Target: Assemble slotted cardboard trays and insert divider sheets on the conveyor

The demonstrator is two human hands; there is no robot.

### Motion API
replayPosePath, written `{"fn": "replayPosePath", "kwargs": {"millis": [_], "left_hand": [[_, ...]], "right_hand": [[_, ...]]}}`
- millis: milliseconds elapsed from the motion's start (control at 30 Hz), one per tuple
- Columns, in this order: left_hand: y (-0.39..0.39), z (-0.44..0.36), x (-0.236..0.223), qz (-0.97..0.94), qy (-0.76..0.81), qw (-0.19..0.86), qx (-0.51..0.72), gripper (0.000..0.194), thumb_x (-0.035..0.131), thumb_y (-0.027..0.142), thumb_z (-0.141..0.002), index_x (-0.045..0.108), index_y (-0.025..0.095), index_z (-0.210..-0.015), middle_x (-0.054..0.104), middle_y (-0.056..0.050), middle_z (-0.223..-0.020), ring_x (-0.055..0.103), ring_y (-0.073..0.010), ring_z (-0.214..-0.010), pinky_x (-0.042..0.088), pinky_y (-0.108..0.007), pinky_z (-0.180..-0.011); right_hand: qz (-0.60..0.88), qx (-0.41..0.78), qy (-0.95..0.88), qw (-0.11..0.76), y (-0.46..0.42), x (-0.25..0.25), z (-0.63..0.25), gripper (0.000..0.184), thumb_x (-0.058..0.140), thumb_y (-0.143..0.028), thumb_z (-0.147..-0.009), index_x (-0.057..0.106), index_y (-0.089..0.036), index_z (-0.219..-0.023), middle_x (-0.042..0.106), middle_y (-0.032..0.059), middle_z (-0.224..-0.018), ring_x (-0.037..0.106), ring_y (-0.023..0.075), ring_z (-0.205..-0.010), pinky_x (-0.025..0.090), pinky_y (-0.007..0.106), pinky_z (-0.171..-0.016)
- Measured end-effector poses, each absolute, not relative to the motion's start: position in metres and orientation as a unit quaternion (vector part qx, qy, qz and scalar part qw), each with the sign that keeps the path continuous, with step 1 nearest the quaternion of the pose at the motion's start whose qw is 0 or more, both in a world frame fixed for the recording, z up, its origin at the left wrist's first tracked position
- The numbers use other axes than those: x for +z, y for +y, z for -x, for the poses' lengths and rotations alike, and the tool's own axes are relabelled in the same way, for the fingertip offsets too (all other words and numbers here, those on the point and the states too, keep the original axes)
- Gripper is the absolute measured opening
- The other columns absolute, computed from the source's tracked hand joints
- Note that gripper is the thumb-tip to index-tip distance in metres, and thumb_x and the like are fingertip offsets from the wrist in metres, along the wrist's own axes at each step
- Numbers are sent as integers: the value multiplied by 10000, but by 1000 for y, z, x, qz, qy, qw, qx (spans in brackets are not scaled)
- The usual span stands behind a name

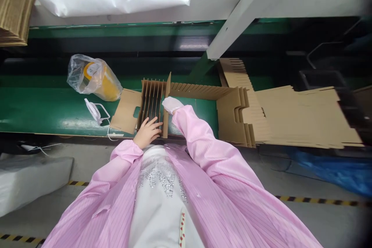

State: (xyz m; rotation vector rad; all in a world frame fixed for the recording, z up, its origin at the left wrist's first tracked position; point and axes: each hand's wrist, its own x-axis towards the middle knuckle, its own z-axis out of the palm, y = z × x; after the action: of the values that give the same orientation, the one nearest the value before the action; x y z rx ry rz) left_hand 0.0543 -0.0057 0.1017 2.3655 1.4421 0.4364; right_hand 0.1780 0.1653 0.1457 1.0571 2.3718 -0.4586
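A cardboard divider insert with several upright slotted partitions stands on the green work surface in front of me. My left hand rests at its near edge, bare, with the fingers spread over the partitions. On its right side stands a taller cardboard panel. My right hand, in a white glove, is closed at this panel's right face; its fingertips are partly hidden. A long slotted cardboard strip runs right from behind the panel to several nested cardboard pieces with cutouts.
Flat cardboard sheets lie at the right. On the left are a cardboard flap, a small white fan with a cord, and a yellow roll in a clear bag. A slanted white post rises behind.
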Motion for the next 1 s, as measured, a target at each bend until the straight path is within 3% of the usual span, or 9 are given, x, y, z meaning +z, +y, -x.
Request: {"fn": "replayPosePath", "kwargs": {"millis": [400,900,1000], "left_hand": [[-8,-55,101,-830,505,181,152,160,540,226,-910,672,210,-999,568,-44,-1353,317,-258,-1413,198,-546,-1172],[-7,-55,101,-830,505,182,153,157,538,230,-912,672,215,-994,575,-40,-1344,308,-247,-1418,183,-539,-1179],[-7,-55,101,-827,507,186,153,160,538,233,-912,674,220,-996,573,-38,-1346,298,-243,-1423,177,-538,-1182]], "right_hand": [[-384,-124,874,271,167,157,-179,340,542,35,-794,650,85,-1112,635,307,-1070,631,278,-1055,460,317,-929],[-397,-125,872,259,172,144,-184,284,497,30,-823,687,61,-1033,648,297,-1033,638,277,-1041,465,313,-907],[-409,-139,868,247,171,138,-183,203,572,-65,-857,675,28,-1004,660,232,-1015,634,235,-1027,479,329,-911]]}}
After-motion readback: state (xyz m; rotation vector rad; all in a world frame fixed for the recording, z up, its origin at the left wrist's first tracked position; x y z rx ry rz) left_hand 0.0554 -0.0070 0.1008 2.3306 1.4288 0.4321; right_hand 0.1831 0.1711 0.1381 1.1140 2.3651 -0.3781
